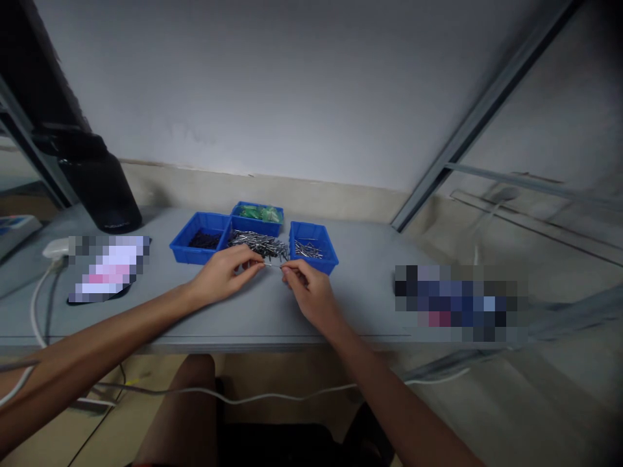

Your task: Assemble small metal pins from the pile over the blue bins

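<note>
Between my two hands runs a thin metal rod (272, 264). My left hand (228, 272) pinches its left end, and my right hand (307, 285) pinches its right end. Just behind them lies a pile of silvery metal pieces (257, 242). A blue bin (335, 261) with similar small metal pieces stands behind my right hand. Left of the pile, another blue bin (176, 248) holds small dark pieces. At the back, a third blue bin (257, 227) holds green packets.
A black bottle (104, 188) stands at the back left of the grey table (195, 324). Near it lie a phone (109, 269) and a white plug (57, 248) with a cable. A blurred-out object (452, 301) lies at the right.
</note>
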Motion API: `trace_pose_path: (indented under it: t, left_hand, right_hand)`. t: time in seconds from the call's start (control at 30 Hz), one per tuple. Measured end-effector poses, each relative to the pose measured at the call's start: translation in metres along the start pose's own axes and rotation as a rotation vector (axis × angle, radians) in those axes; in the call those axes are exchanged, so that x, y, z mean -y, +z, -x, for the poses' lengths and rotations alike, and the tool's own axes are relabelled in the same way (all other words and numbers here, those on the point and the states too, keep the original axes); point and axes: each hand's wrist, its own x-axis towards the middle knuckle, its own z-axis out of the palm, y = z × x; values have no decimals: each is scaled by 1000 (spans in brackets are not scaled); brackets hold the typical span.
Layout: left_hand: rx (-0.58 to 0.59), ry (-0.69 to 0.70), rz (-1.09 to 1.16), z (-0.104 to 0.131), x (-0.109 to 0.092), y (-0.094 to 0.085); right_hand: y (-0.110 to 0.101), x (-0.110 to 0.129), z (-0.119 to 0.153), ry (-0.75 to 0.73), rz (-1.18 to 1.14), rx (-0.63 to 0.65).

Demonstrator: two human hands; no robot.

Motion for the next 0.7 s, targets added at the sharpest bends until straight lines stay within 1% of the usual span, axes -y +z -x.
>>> trace_pose_path:
  t: [0.1,0.27,0.47,0.57,0.7]
  left_hand:
    - [21,-1,3,0,1,0]
    - [151,-37,17,0,1,0]
    - [291,-27,37,0,1,2]
    - [310,-13,40,0,2,2]
    - [290,-28,35,0,3,3]
  right_hand:
    - [0,1,0,-24,11,-37]
    - [0,2,1,-74,7,-101]
    - [0,2,2,-134,35,-80]
    - [1,2,2,-142,31,-61]
    - [0,2,1,-130,31,-49]
